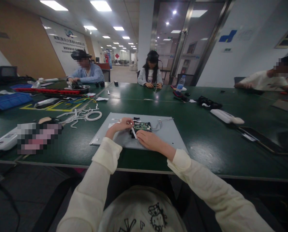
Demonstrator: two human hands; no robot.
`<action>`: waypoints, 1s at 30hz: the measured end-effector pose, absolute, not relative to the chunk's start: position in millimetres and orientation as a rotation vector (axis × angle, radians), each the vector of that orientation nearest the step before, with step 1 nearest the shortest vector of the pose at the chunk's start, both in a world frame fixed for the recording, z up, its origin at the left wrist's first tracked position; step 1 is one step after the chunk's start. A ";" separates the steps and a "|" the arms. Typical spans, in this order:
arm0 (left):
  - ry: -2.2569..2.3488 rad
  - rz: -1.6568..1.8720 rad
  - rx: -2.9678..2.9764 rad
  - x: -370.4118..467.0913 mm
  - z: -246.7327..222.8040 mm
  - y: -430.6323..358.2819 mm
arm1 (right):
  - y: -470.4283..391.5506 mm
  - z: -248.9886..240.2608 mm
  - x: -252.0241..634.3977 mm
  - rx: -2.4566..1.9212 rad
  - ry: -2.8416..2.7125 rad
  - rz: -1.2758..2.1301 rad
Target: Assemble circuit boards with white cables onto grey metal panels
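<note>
A grey flat panel (110, 137) lies on the green table in front of me. Near its middle sits a green circuit board (145, 126) with black parts around it, and a grey cable (157, 127) runs off to its right. My left hand (123, 125) is closed at the board's left side, its fingertips pinching the upper end of a thin white strip (134, 131). At the strip's lower end, just in front of the board, my right hand (147, 139) has its fingers closed on it. The strip slants between both hands.
White tie strips and a white ring (94, 116) lie to the left, beyond a white device (9, 138). A blue tray (10, 101) is farther left. On the right are another white device (224, 116) and a phone-like black slab (264, 140). Several people sit around the table.
</note>
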State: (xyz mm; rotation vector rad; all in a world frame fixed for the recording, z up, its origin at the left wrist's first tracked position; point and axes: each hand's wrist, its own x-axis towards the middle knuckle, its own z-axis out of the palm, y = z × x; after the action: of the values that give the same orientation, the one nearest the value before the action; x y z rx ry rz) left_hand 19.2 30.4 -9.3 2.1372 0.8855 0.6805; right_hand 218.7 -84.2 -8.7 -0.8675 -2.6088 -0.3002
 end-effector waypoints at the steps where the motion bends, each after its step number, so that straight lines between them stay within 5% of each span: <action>1: 0.882 0.675 2.145 19.0 -10.4 31.5 | -84.1 -9.0 218.8 -0.860 -2.608 -0.282; 21: 1.029 0.661 2.447 20.1 -23.2 24.9 | -81.0 -7.5 219.2 -0.613 -2.725 -0.294; 30: 1.050 0.736 2.539 25.1 -28.3 8.6 | -83.8 -6.3 221.0 -0.720 -2.626 0.057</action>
State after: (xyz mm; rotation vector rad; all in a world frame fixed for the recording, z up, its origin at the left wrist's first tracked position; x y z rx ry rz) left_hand 25.1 8.6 -28.3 2.5392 1.0501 0.7361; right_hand 221.0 -83.8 -6.3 -0.7200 -2.6262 0.0572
